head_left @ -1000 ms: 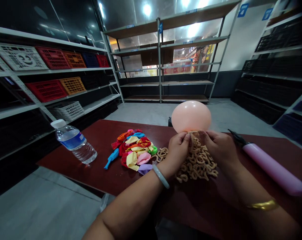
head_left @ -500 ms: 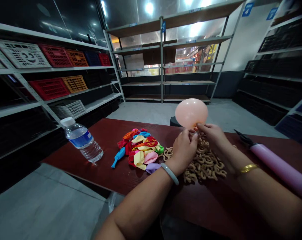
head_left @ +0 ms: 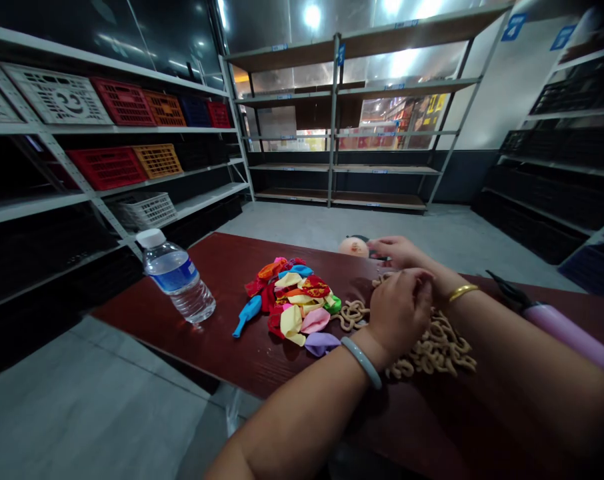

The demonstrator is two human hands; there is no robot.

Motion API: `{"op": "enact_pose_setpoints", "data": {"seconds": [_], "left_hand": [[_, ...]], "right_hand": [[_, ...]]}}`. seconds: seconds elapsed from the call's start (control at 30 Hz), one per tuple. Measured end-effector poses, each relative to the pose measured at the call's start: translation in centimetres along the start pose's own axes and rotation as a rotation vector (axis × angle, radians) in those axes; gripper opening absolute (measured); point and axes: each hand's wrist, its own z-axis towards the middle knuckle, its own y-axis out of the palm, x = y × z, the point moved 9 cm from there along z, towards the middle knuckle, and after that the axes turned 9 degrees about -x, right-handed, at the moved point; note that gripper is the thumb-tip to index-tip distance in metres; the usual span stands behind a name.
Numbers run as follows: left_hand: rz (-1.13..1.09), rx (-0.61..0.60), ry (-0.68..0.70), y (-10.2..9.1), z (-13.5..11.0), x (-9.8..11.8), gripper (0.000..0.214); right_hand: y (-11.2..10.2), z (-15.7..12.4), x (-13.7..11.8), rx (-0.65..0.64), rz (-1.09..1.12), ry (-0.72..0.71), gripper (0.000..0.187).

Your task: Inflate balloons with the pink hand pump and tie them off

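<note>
A pale pink inflated balloon shows just past the far table edge, its lower part hidden by the table. Beside it, my right hand reaches out with fingers stretched and apart, nothing visible in them. My left hand hovers over a pile of tan rubber bands, fingers curled together; whatever they hold, if anything, is hidden. Left of the bands lies a heap of colourful uninflated balloons, with one blue balloon at its edge.
A water bottle stands on the dark red table at left. On the right lies a pink hand pump with a black nozzle. Shelves with plastic crates line the left wall; metal racks stand behind.
The pink balloon has left my hands and dropped down and left beyond the table's far edge. My right hand has opened; my left hand has moved right and down over the bands.
</note>
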Motion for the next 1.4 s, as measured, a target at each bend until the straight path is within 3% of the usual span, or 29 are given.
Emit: {"op": "enact_pose_setpoints", "data": {"seconds": [0.1, 0.23, 0.3, 0.43, 0.6, 0.7, 0.77, 0.87, 0.93, 1.0, 1.07, 1.17, 1.27, 1.4], "left_hand": [[0.014, 0.023, 0.157, -0.6, -0.5, 2.3, 0.026], [0.066, 0.057, 0.380, -0.9, -1.2, 4.8, 0.024], [0.108, 0.067, 0.450, -0.8, -1.3, 5.3, 0.023], [0.155, 0.064, 0.466, -0.6, -1.1, 5.1, 0.023], [0.127, 0.123, 0.476, -1.4, -1.3, 5.1, 0.022], [0.091, 0.278, 0.452, -3.2, -1.6, 5.1, 0.021], [0.051, 0.430, 0.344, -4.9, -1.7, 3.9, 0.027], [-0.071, 0.566, 0.068, -6.2, -1.2, 0.1, 0.047], [-0.213, 0.503, -0.131, -5.1, -0.3, -3.3, 0.056], [-0.411, 0.278, -0.259, -1.8, 1.1, -6.0, 0.056], [-0.577, 0.073, -0.312, 1.6, 1.7, -7.2, 0.051], [-0.689, -0.157, -0.359, 4.9, 1.6, -7.1, 0.029], [-0.870, -0.317, -0.436, 6.1, 0.7, -5.7, 0.032], [-1.363, -0.414, -0.561, 6.0, 0.0, -3.8, 0.031]], "right_hand": [[5.4, -1.2, -1.0, -0.256, -0.107, -0.066, 0.031], [12.3, -3.0, -2.2, -0.555, -0.222, -0.217, 0.054], [14.4, -3.3, -2.6, -0.597, -0.284, -0.319, 0.059], [14.8, -2.5, -2.2, -0.468, -0.268, -0.351, 0.029], [10.1, -2.3, -2.3, -0.297, -0.089, -0.227, 0.037], [6.1, -3.2, -3.2, -0.223, 0.001, -0.192, 0.037], [3.5, -4.5, -3.9, -0.183, 0.044, -0.189, 0.035], [0.0, -6.8, -4.5, -0.090, 0.127, -0.149, 0.035], [-2.0, -8.3, -4.7, -0.015, 0.129, -0.110, 0.034], [-3.6, -9.6, -5.0, 0.032, 0.052, -0.092, 0.031], [-4.7, -10.4, -5.2, 0.051, -0.042, -0.090, 0.030], [-6.0, -11.0, -4.9, 0.087, -0.132, -0.078, 0.031], [-8.3, -11.7, -4.2, 0.141, -0.243, -0.064, 0.036], [-15.3, -14.6, -2.1, 0.392, -0.594, 0.005, 0.054]]}}
